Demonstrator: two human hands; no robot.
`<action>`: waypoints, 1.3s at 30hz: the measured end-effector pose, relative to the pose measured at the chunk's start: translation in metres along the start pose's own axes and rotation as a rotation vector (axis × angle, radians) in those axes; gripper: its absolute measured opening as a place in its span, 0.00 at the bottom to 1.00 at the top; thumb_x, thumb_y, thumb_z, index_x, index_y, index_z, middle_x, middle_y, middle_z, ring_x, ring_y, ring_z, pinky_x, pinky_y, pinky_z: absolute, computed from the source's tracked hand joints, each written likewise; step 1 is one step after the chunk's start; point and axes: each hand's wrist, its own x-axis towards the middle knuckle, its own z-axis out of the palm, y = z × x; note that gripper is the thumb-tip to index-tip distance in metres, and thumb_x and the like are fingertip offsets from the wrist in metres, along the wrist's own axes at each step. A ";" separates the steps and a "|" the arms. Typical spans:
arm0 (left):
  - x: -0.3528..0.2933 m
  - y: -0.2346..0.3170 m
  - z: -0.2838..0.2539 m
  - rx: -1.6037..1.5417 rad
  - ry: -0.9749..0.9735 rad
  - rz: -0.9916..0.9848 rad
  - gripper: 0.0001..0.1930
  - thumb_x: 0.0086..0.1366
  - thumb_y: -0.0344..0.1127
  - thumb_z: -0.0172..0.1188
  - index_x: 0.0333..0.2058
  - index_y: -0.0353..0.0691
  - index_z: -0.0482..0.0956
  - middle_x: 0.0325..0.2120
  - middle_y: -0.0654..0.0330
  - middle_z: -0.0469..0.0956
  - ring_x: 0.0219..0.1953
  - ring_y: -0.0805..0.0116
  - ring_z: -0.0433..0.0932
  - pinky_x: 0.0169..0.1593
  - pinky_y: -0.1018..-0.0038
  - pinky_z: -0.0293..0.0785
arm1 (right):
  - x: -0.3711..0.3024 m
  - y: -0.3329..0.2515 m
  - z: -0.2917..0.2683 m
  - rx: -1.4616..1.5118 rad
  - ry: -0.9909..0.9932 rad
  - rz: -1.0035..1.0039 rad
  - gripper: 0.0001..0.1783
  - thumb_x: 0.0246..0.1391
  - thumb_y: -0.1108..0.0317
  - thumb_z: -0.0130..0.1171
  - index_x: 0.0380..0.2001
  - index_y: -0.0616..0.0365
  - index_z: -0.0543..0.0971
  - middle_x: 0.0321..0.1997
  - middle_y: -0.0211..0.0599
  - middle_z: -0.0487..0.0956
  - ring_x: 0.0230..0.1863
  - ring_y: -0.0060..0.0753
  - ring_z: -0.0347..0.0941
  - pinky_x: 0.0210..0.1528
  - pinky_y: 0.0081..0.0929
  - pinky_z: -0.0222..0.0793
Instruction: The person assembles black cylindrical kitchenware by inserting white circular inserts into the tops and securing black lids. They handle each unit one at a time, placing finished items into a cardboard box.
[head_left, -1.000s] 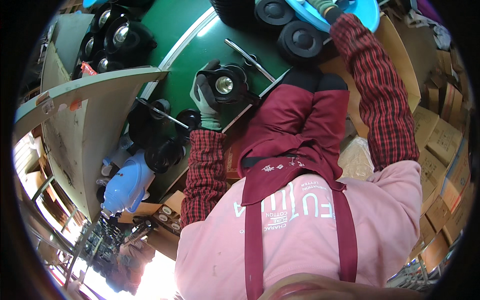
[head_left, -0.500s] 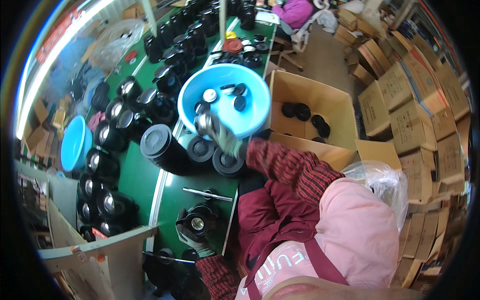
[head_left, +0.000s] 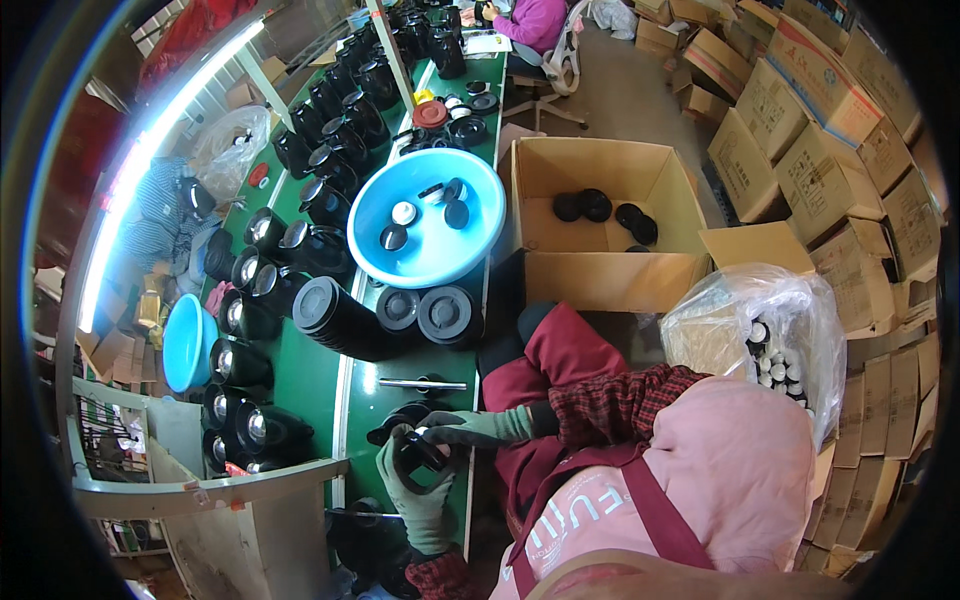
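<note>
Both my hands wear grey-green work gloves and meet over the near part of the green worktable. My left hand [head_left: 418,500] is closed, thumb and fingers curled round a small black cap [head_left: 428,450] with a shiny edge. From the right, my right hand [head_left: 480,427] pinches at the top of that same cap. Just beyond my fingers a dark lid-like part [head_left: 392,422] shows, partly covered by the left hand. A metal bar with a black middle [head_left: 425,384] lies crosswise beyond it. Several small black and white caps sit in the blue basin [head_left: 480,180].
Stacks of black round lids [head_left: 445,312] stand before the basin. Black jugs [head_left: 240,365] crowd the table's left side. Right of the table are an open carton [head_left: 610,275] holding black lids and a clear plastic bag [head_left: 820,310] of caps. A person [head_left: 535,25] sits at the far end.
My right hand has come back from the basin's near edge to meet the left. The left hand now grips the small cap with it. The view has shifted.
</note>
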 end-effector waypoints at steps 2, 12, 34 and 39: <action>0.000 -0.001 -0.013 0.087 0.038 -0.063 0.48 0.45 0.29 0.76 0.67 0.39 0.64 0.59 0.53 0.68 0.62 0.54 0.69 0.65 0.60 0.67 | 0.014 0.016 -0.007 -0.181 0.046 -0.088 0.28 0.70 0.48 0.52 0.60 0.60 0.72 0.51 0.36 0.76 0.54 0.28 0.72 0.59 0.29 0.68; 0.058 -0.016 -0.011 0.785 -0.153 -0.351 0.45 0.40 0.49 0.82 0.55 0.40 0.69 0.50 0.48 0.70 0.51 0.47 0.77 0.52 0.57 0.77 | 0.019 0.048 -0.014 -1.099 0.178 -0.098 0.37 0.56 0.50 0.62 0.61 0.62 0.66 0.54 0.51 0.75 0.51 0.54 0.77 0.52 0.46 0.73; 0.077 -0.013 -0.027 0.947 -0.183 -0.100 0.44 0.55 0.52 0.72 0.68 0.49 0.64 0.62 0.48 0.69 0.62 0.46 0.70 0.61 0.49 0.66 | 0.014 0.069 -0.021 -1.205 0.366 -0.374 0.33 0.54 0.51 0.63 0.57 0.61 0.69 0.48 0.51 0.75 0.47 0.52 0.76 0.49 0.42 0.74; 0.085 -0.004 -0.028 0.105 -0.485 -0.378 0.23 0.65 0.42 0.65 0.56 0.41 0.78 0.49 0.53 0.80 0.50 0.51 0.80 0.55 0.63 0.75 | 0.012 0.064 -0.014 -1.246 0.313 -0.277 0.35 0.57 0.48 0.63 0.61 0.56 0.67 0.54 0.49 0.72 0.50 0.49 0.77 0.49 0.42 0.76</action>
